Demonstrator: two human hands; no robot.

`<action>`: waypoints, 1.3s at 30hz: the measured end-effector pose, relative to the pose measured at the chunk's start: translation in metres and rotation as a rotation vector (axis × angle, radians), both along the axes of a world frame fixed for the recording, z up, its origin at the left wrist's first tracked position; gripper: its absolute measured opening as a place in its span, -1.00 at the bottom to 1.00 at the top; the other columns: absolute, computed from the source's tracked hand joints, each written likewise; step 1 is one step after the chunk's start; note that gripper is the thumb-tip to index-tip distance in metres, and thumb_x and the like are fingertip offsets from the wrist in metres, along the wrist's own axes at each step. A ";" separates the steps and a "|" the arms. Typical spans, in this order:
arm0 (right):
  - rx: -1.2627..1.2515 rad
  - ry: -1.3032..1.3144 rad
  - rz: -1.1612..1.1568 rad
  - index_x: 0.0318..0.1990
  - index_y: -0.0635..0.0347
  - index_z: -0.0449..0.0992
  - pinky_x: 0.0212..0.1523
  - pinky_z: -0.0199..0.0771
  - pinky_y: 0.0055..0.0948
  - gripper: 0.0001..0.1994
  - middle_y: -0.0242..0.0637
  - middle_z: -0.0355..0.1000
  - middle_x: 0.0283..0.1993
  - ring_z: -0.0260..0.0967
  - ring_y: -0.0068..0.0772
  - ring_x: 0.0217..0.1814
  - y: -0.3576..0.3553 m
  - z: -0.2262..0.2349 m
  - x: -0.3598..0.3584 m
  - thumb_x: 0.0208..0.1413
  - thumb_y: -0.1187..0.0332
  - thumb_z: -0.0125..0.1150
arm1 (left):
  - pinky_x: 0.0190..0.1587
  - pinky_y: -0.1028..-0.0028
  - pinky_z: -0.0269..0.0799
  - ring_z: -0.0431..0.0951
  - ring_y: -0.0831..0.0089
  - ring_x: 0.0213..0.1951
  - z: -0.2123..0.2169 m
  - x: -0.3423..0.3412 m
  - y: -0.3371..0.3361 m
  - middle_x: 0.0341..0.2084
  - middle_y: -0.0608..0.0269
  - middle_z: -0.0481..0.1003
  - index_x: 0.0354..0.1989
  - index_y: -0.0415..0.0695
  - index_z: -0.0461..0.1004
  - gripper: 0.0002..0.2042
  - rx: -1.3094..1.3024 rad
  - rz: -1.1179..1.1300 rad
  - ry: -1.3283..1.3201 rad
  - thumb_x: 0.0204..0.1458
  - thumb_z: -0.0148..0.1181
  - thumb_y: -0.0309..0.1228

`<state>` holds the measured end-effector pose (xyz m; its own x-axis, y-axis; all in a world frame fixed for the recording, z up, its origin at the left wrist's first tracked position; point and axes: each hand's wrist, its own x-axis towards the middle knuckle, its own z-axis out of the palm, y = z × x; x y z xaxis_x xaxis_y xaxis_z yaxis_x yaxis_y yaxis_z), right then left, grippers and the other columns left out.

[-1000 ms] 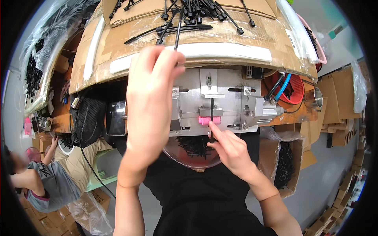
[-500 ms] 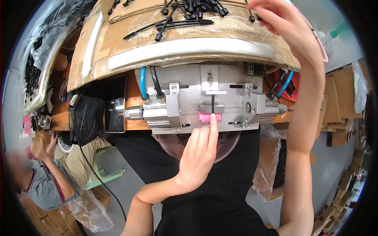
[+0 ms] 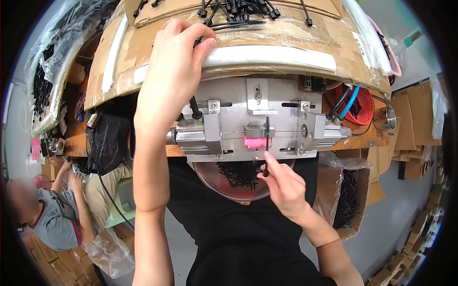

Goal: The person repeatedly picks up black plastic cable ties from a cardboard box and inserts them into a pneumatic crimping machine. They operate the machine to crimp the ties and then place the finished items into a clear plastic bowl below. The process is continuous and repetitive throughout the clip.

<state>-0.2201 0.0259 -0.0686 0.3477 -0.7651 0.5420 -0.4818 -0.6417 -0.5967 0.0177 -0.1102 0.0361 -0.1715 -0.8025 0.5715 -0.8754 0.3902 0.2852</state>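
Observation:
My right hand pinches a thin black plastic rod between thumb and fingers, near its thicker capped end. The rod stretches away from me over the pink block and the small metal holder in the middle of the metal fixture. Up on the cardboard, my left hand is closed with finger and thumb round the capped end of another black rod. Beside it lies a pile of similar black capped rods. The fingers partly hide that rod.
Metal cylinders with hoses flank the fixture. Below its front edge sits a clear bowl of black parts. A box of black rods stands at right, near a red basket. Another person sits at left.
My left hand has gone from pressing at the fixture up to the rods on the cardboard. My right hand has come down from the upper right and now holds a rod at the fixture.

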 end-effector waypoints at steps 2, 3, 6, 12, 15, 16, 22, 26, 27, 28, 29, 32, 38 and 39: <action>0.016 0.038 0.024 0.13 0.48 0.41 -0.41 0.46 -0.41 -0.39 -0.17 0.49 -0.36 0.43 -0.32 -0.43 -0.004 -0.001 0.004 -0.21 0.73 0.37 | -0.14 0.43 0.39 0.47 0.35 -0.29 0.009 0.005 0.000 -0.32 0.17 0.46 -0.17 -0.20 0.55 -0.85 0.138 -0.063 0.079 0.14 0.15 -0.45; 0.026 0.062 0.030 0.12 0.48 0.42 -0.39 0.48 -0.43 -0.40 -0.16 0.52 -0.32 0.46 -0.31 -0.41 -0.007 -0.003 0.005 -0.22 0.74 0.37 | -0.16 0.46 0.39 0.47 0.39 -0.32 0.010 0.004 0.000 -0.35 0.19 0.47 -0.19 -0.22 0.55 -0.86 0.161 -0.076 0.122 0.13 0.15 -0.46; -0.003 0.054 0.026 0.19 0.43 0.38 -0.44 0.39 -0.40 -0.36 -0.25 0.40 -0.45 0.34 -0.35 -0.49 -0.011 -0.008 0.007 -0.17 0.67 0.37 | -0.17 0.49 0.38 0.46 0.45 -0.34 0.013 0.000 0.014 -0.38 0.22 0.48 -0.21 -0.23 0.56 -0.87 0.138 -0.058 0.211 0.10 0.16 -0.51; 0.009 0.172 0.085 0.14 0.26 0.45 -0.45 0.39 -0.41 -0.39 -0.30 0.47 -0.37 0.35 -0.35 -0.47 -0.030 0.045 -0.016 -0.16 0.45 0.47 | -0.18 0.37 0.37 0.45 0.29 -0.27 -0.012 -0.044 0.109 -0.31 0.20 0.48 0.13 -0.26 0.42 -0.47 0.011 0.038 0.118 -0.12 0.31 -0.56; -0.105 0.047 -0.266 -0.06 0.22 0.53 -0.42 0.40 -0.29 -0.66 -0.25 0.49 -0.42 0.41 -0.25 -0.48 -0.088 0.088 -0.019 -0.03 0.41 0.41 | -0.17 0.35 0.37 0.40 0.32 -0.28 -0.056 -0.071 0.151 -0.32 0.22 0.41 0.20 -0.40 0.32 -0.39 0.140 -0.067 0.051 -0.10 0.30 -0.52; -0.092 0.128 -0.434 -0.11 0.25 0.53 -0.44 0.37 -0.36 -0.74 -0.26 0.48 -0.44 0.41 -0.29 -0.47 -0.115 0.110 -0.014 0.08 0.33 0.31 | -0.18 0.38 0.37 0.38 0.33 -0.29 -0.066 -0.080 0.155 -0.35 0.23 0.37 0.21 -0.40 0.30 -0.40 0.185 -0.055 0.014 -0.07 0.27 -0.50; -0.237 0.583 -0.287 -0.11 0.22 0.48 -0.37 0.36 -0.54 -0.83 -0.30 0.42 -0.41 0.37 -0.51 -0.39 -0.262 0.125 -0.045 0.18 0.40 0.12 | -0.12 0.34 0.36 0.37 0.29 -0.26 -0.086 -0.104 0.151 -0.31 0.18 0.35 0.29 -0.36 0.21 -0.31 0.289 -0.013 -0.046 -0.08 0.30 -0.46; 0.152 0.090 -0.091 -0.08 0.27 0.50 -0.43 0.22 -0.61 -0.77 -0.50 0.33 -0.46 0.25 -0.69 -0.42 -0.246 0.145 -0.069 0.21 0.31 0.15 | -0.11 0.36 0.37 0.38 0.30 -0.26 -0.084 -0.102 0.147 -0.34 0.18 0.33 0.28 -0.38 0.20 -0.33 0.273 -0.036 -0.087 -0.05 0.28 -0.47; 0.182 -0.040 -0.116 -0.13 0.29 0.52 -0.45 0.24 -0.66 -0.78 -0.47 0.40 -0.48 0.28 -0.70 -0.45 -0.213 0.155 -0.058 0.17 0.34 0.23 | -0.11 0.37 0.37 0.38 0.30 -0.26 -0.089 -0.101 0.149 -0.34 0.18 0.33 0.28 -0.38 0.21 -0.33 0.246 -0.025 -0.085 -0.05 0.27 -0.48; 0.166 -0.124 -0.173 -0.12 0.29 0.53 -0.44 0.21 -0.70 -0.79 -0.52 0.39 -0.44 0.26 -0.77 -0.43 -0.190 0.153 -0.062 0.18 0.35 0.22 | -0.11 0.37 0.37 0.39 0.29 -0.26 -0.090 -0.101 0.148 -0.34 0.18 0.34 0.28 -0.38 0.20 -0.33 0.252 -0.040 -0.070 -0.06 0.28 -0.49; 0.156 -0.118 -0.194 -0.13 0.29 0.53 -0.45 0.20 -0.71 -0.79 -0.49 0.44 -0.38 0.27 -0.77 -0.41 -0.164 0.150 -0.063 0.15 0.37 0.25 | -0.10 0.36 0.37 0.39 0.28 -0.26 -0.091 -0.100 0.149 -0.34 0.17 0.34 0.28 -0.39 0.20 -0.33 0.267 -0.045 -0.058 -0.06 0.28 -0.49; 0.022 -0.181 -0.138 -0.13 0.33 0.53 -0.27 0.51 -0.57 -0.75 -0.34 0.50 -0.31 0.43 -0.53 -0.36 -0.085 0.107 -0.043 0.00 0.69 0.23 | -0.09 0.33 0.38 0.40 0.25 -0.25 -0.071 -0.090 0.148 -0.32 0.16 0.35 0.28 -0.35 0.22 -0.33 0.336 -0.071 -0.030 -0.07 0.29 -0.49; -0.015 0.052 0.007 0.17 0.45 0.38 -0.47 0.40 -0.39 -0.38 -0.12 0.50 -0.28 0.37 -0.33 -0.49 -0.008 0.020 -0.010 -0.16 0.67 0.38 | -0.05 0.23 0.29 0.40 0.10 -0.13 0.002 -0.032 0.023 -0.29 0.09 0.43 -0.21 -0.15 0.52 -0.88 -0.103 0.065 0.064 0.11 0.10 -0.53; -0.001 0.047 0.037 0.18 0.46 0.37 -0.47 0.39 -0.39 -0.37 -0.16 0.49 -0.32 0.36 -0.35 -0.49 -0.007 0.014 -0.002 -0.16 0.66 0.38 | 0.00 0.26 0.27 0.40 0.10 -0.11 0.001 -0.014 0.006 -0.26 0.08 0.44 -0.25 -0.16 0.51 -0.91 -0.111 0.013 0.017 0.13 0.10 -0.49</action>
<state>-0.2226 0.0190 -0.0545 0.4010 -0.7508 0.5250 -0.4847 -0.6601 -0.5738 0.0038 -0.1043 0.0375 -0.1509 -0.7361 0.6598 -0.8759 0.4090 0.2561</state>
